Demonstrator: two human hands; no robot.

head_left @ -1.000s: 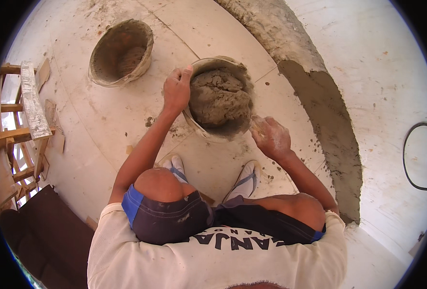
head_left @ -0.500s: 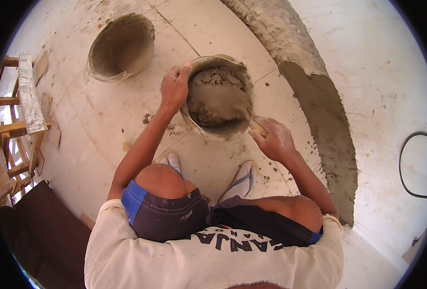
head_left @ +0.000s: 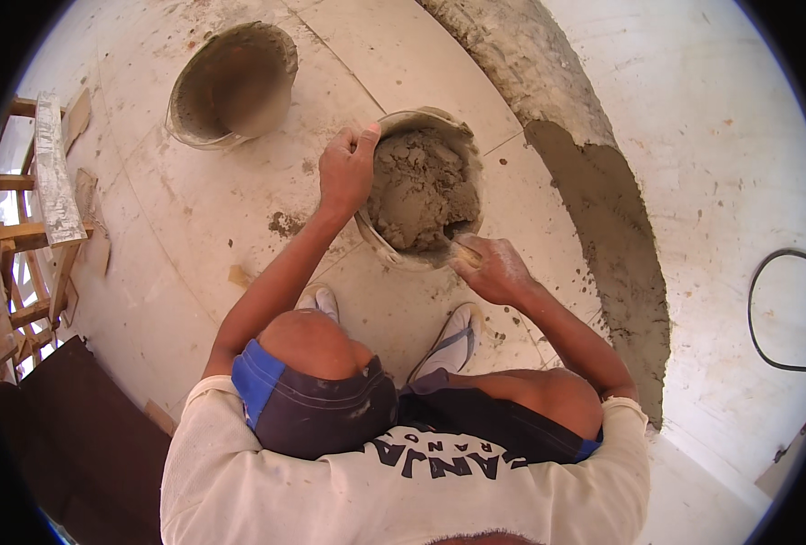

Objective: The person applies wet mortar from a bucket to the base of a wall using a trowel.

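A pale bucket [head_left: 390, 255] holds lumpy grey wet mortar [head_left: 421, 186] between my two arms. My left hand [head_left: 345, 173] is closed on the bucket's upper left rim, thumb along its edge. My right hand [head_left: 483, 268] grips the pale wooden handle of a tool [head_left: 465, 256] at the lower right of the bucket; its blade is sunk in the mortar or hidden behind my fingers. My feet in sandals [head_left: 448, 341] rest on the floor just below the bucket.
A second, mortar-coated bucket [head_left: 235, 86] stands at upper left. A wooden frame [head_left: 53, 195] is at far left, with a dark sheet [head_left: 67, 436] below it. A band of grey mortar [head_left: 607, 236] curves along the white surface at right, beside a black cable loop [head_left: 757, 313].
My right hand has moved left and in toward the bucket's lower rim with the tool. My left hand and the bucket have shifted slightly right, and the mortar's surface looks more broken up.
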